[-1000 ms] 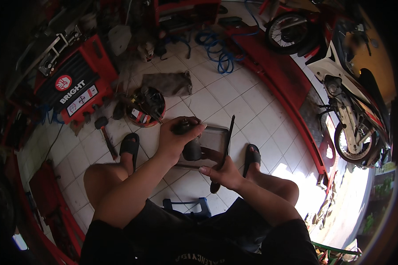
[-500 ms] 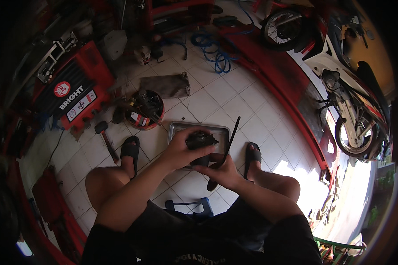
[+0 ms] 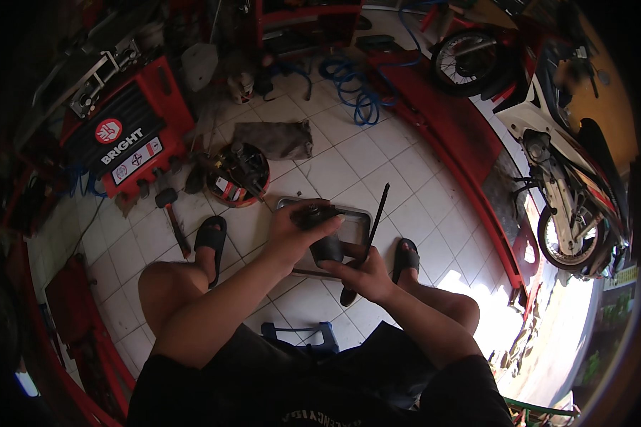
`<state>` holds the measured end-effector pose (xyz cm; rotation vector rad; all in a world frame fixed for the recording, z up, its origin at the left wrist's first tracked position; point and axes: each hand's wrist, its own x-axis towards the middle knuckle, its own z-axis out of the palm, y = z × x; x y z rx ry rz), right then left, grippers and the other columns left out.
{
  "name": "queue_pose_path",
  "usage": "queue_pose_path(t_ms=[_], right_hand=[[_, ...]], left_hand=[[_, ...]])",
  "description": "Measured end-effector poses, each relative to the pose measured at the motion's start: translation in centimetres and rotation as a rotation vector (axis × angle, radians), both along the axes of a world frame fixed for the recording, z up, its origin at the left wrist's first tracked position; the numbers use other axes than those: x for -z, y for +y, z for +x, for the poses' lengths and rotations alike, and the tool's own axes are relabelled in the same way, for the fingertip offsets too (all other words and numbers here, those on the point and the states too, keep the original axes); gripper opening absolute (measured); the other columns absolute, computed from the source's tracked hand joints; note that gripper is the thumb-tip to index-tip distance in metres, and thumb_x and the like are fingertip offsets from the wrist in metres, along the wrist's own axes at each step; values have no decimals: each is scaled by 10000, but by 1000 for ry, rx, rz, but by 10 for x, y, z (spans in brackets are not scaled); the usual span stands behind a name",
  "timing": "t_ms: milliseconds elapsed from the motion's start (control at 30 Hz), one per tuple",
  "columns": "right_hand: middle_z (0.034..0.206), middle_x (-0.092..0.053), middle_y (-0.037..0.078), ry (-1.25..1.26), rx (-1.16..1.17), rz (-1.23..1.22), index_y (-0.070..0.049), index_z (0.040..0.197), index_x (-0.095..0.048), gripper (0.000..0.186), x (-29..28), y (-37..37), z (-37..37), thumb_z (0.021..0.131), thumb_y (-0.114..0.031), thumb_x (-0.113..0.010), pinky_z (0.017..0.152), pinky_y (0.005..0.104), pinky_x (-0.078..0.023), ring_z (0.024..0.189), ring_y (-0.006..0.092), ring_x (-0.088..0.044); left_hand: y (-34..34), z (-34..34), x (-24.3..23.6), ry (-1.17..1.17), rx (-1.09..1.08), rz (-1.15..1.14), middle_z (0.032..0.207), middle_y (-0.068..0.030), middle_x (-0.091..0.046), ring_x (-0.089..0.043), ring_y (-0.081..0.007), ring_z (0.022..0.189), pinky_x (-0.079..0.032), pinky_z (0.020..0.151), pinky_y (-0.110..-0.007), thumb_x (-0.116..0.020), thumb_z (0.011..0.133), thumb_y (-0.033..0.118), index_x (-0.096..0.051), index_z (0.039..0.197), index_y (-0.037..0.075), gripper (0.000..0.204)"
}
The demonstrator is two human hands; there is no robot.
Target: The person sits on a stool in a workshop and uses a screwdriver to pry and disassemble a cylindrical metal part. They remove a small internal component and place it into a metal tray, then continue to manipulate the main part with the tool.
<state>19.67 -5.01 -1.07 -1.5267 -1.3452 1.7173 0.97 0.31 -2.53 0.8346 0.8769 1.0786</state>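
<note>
My left hand is closed around the upper end of a dark machine part with a black, cylindrical lower end. My right hand grips a screwdriver, its long dark shaft pointing up and away and its handle end showing below the palm. The right thumb and fingers also touch the lower end of the machine part. Both hands are above a shallow metal tray on the floor between my feet. My fingers hide much of the part.
A red round basin full of dark parts stands beyond the tray, near a grey rag. A mallet lies at left. Blue hose, a red ramp and a motorcycle are at right; a blue-framed stool is near me.
The machine part has tilted in my hands, so more of its black cylindrical end shows. My left hand has turned slightly with it. The screwdriver stays in my right hand.
</note>
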Motion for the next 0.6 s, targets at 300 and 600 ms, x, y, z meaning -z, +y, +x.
queue_pose_path(t_ms=[300,600], right_hand=[[565,-637,124,-14,-60,36,168,1303,-529,722,-8,10,-3,858,-336,-791,384,305,-433,388,181,-593],[675,-686,146,-120,-170,137,80,1226,-651,611,-16,4,-3,831,-356,-815,527,309,-501,534,169,-643]], left_hand=[[4,-9,-4,-58,-72,-45,1036,-87,-697,-664,-142,966,-531,891,-274,-855,810,125,-662,1163,-33,433],[41,-52,-22,-320,-387,-48,1084,-88,-686,-683,-223,1020,-550,929,-329,-831,845,157,-607,1231,-24,481]])
